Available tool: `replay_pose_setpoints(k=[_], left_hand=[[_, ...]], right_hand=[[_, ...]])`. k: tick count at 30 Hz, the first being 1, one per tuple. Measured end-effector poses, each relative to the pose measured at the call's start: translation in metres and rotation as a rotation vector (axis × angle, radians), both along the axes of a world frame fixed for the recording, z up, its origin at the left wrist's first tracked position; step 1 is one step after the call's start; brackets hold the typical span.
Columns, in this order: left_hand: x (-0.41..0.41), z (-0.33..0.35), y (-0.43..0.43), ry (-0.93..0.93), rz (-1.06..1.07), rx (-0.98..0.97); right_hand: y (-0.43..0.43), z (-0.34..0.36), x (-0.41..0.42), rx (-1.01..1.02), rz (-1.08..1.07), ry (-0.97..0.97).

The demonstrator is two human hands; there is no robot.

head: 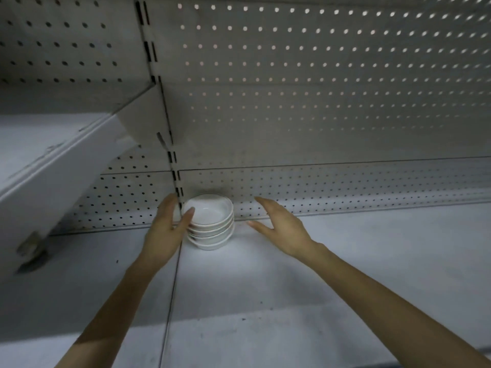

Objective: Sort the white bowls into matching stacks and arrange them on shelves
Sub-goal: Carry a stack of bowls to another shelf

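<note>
On the shelf the bowl stack stands near the back panel. The left hand, fingers straight, touches its left side; the right hand hovers spread, just apart. Squaring it likely needs gentle, even pressure from both sides.

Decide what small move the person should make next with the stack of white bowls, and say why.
Probably bring the right hand in against the right side of the stack of white bowls. The left hand touches its left side, but the right hangs open, apart from it. The bowls look slightly out of line, so two hands could square them on the shelf.
</note>
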State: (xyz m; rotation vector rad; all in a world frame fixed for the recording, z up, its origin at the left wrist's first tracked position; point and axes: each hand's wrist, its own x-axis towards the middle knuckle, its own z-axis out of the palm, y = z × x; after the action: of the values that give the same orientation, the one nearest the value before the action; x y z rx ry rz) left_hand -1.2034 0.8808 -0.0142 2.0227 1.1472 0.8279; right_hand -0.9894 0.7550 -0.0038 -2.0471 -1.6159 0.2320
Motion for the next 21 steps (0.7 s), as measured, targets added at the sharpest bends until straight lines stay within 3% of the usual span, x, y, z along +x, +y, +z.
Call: replay_pose_setpoints(k=[3, 6, 11, 21], left_hand=[[0.001, 0.010, -0.015, 0.206, 0.020, 0.257], [0.012, 0.021, -0.043, 0.361, -0.011, 0.441], [0.054, 0.036, -0.106, 0.521, -0.109, 0.549], [0.183, 0.054, -0.253, 0.524, -0.199, 0.655]], right_hand=[[-0.047, 0.012, 0.035, 0.023, -0.063, -0.281], [-0.100, 0.022, 0.069, -0.022, -0.144, -0.444], [-0.207, 0.038, 0.119, -0.096, -0.282, -0.547], [-0.421, 0.053, 0.212, -0.171, -0.576, -0.530]])
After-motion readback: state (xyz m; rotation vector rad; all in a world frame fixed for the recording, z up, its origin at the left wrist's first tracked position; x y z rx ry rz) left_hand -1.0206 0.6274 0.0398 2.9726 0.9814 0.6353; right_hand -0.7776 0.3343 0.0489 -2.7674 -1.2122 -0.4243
